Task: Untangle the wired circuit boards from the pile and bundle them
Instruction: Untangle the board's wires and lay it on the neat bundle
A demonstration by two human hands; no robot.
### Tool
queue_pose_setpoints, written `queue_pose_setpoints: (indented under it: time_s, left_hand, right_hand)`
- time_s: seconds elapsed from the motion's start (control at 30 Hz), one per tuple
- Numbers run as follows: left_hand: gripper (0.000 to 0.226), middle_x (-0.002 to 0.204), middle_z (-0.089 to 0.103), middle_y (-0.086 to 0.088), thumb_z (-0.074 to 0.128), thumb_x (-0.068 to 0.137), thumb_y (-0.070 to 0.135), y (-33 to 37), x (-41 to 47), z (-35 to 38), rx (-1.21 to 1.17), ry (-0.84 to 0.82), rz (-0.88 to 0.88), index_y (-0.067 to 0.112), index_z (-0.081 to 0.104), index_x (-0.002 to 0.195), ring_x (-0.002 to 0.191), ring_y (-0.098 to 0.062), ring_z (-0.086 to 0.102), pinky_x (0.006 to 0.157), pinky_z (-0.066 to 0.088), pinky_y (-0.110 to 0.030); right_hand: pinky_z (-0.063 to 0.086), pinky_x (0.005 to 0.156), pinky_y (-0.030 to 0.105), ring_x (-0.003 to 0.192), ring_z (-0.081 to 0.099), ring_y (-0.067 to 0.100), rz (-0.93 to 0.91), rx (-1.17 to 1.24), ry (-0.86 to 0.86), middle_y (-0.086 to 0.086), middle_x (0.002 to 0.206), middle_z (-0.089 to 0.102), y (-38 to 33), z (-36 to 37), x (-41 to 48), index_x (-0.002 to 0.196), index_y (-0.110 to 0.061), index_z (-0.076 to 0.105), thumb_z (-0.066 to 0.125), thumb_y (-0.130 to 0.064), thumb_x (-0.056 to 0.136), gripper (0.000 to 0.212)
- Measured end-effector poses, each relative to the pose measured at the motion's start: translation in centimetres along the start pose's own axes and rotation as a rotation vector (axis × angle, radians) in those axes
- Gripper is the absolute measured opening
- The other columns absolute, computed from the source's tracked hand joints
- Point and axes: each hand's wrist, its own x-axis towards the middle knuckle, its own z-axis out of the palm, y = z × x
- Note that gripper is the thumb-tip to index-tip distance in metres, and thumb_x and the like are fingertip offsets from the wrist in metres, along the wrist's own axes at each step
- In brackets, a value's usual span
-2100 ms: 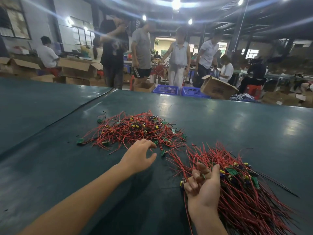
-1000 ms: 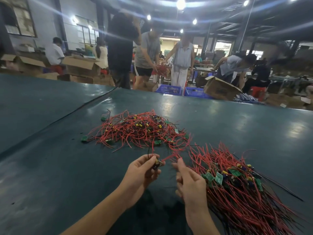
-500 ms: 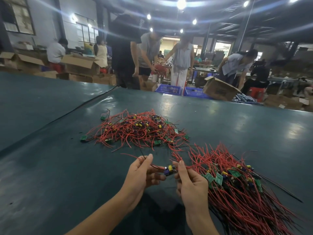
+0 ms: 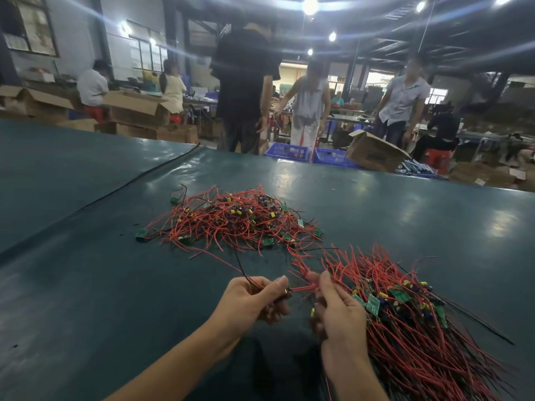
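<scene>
My left hand (image 4: 249, 302) pinches one wired board by its leads, fingers closed, while my right hand (image 4: 338, 308) grips the aligned bundle (image 4: 419, 322) at lower right. The tangled pile (image 4: 231, 221) at centre of the desk (image 4: 86, 285) looks mostly unsorted, so much remains.

A factory assembly hall: long green-topped workbench (image 4: 405, 215), opened cardboard cartons (image 4: 136, 107), blue plastic crates (image 4: 286, 151) beyond its far edge, workers (image 4: 308, 107) standing and seated at tables under bare ceiling lamps (image 4: 309, 5)
</scene>
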Motion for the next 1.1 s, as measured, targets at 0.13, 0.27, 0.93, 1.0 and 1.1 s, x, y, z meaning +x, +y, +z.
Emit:
queue_pose_setpoints:
  time_s: [0.13, 0.27, 0.93, 1.0, 1.1]
  left_hand:
    - [0.035, 0.066, 0.070, -0.012, 0.072, 0.068, 0.050, 0.6, 0.1, -0.4, -0.007, -0.027, -0.006, 0.016, 0.073, 0.061, 0.049, -0.011, 0.056, 0.053, 0.049, -0.020]
    - [0.035, 0.066, 0.069, -0.013, 0.073, 0.068, 0.049, 0.5, -0.2, -0.2, -0.030, -0.037, -0.002, 0.015, 0.069, 0.061, 0.049, -0.012, 0.057, 0.053, 0.049, -0.020]
    - [0.045, 0.059, 0.064, -0.010, 0.076, 0.063, 0.046, 0.6, 0.4, -1.0, -0.073, -0.012, -0.047, 0.003, 0.064, 0.071, 0.047, -0.011, 0.054, 0.048, 0.046, -0.019]
    - [0.046, 0.061, 0.064, -0.009, 0.078, 0.060, 0.044, 0.3, 0.5, -1.1, -0.157, 0.016, -0.108, 0.003, 0.066, 0.075, 0.048, -0.011, 0.055, 0.050, 0.048, -0.020]
    - [0.028, 0.065, 0.065, -0.006, 0.080, 0.058, 0.036, 0.1, 0.9, -1.2, -0.307, 0.041, -0.147, 0.011, 0.075, 0.069, 0.051, -0.010, 0.056, 0.052, 0.052, -0.019]
  right_hand:
    - [0.026, 0.033, 0.016, 0.038, 0.030, 0.003, -0.016, 0.156, 0.069, -0.005, 0.057, 0.048, -1.4, -1.6, 0.9, 0.081, -0.011, 0.078, 0.060, -0.023, 0.094, 0.025]
    - [0.027, 0.034, 0.016, 0.040, 0.029, 0.003, -0.103, 0.128, 0.125, -0.007, 0.055, 0.046, -1.7, -2.0, 0.9, 0.089, -0.010, 0.077, 0.060, -0.028, 0.094, 0.024]
    - [0.021, 0.037, 0.018, 0.040, 0.029, 0.004, -0.126, 0.174, 0.146, -0.003, 0.056, 0.053, -2.1, -1.7, 0.5, 0.074, -0.012, 0.077, 0.061, -0.019, 0.095, 0.027]
    - [0.023, 0.037, 0.018, 0.041, 0.031, 0.004, -0.171, 0.148, 0.138, -0.003, 0.057, 0.056, -2.1, -1.6, 0.3, 0.073, -0.014, 0.077, 0.061, -0.020, 0.095, 0.028]
    - [0.025, 0.037, 0.016, 0.041, 0.034, 0.004, -0.229, 0.137, 0.120, -0.004, 0.056, 0.057, -2.2, -1.4, -0.1, 0.073, -0.015, 0.076, 0.062, -0.023, 0.093, 0.026]
